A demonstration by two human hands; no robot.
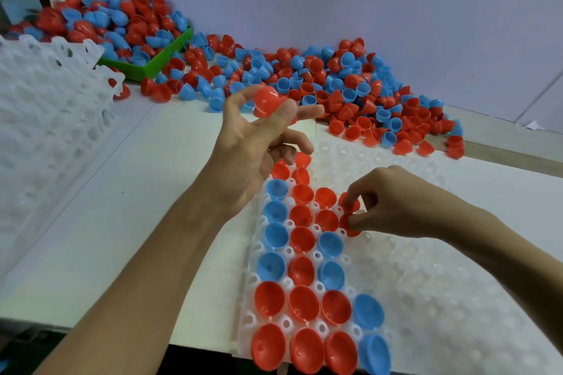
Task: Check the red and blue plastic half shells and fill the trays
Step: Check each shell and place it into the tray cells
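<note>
- Landmark was the white tray (426,298) on the table (137,207), right in front of you; its left three columns were mostly filled with red and blue half shells, open side up, the fourth only begun at the near end.
- Your left hand (259,143) was raised above the tray's far left corner, grip pinched round a red shell (265,100), dome toward the camera. There seemed to be a second red piece behind it; couldn't tell for sure.
- Your right hand (393,207) was low over the tray's fourth column, partway up; fingertips pinched a red shell (348,224) at a pocket. Whether it was fully seated couldn't be told: fingers covered it.
- Loose pile of shells (350,85) lay on the table beyond the tray's far edge; more were heaped in a green bin (158,61) far left of the tray. A stack of empty trays (45,100) stood to the tray's left.
- Risks, as I judged them:
  - Shell tilted in its pocket if released before it was pressed flat; a later stacked tray would likely rock.
  - Two nested shells in the left grip would pass as one, so a defect could slip the check.
  - Right wrist hovered over filled pockets; a drag could flip neighbours out.
  - The gap in the fourth column between the near blue shells and the right hand could get skipped.
</note>
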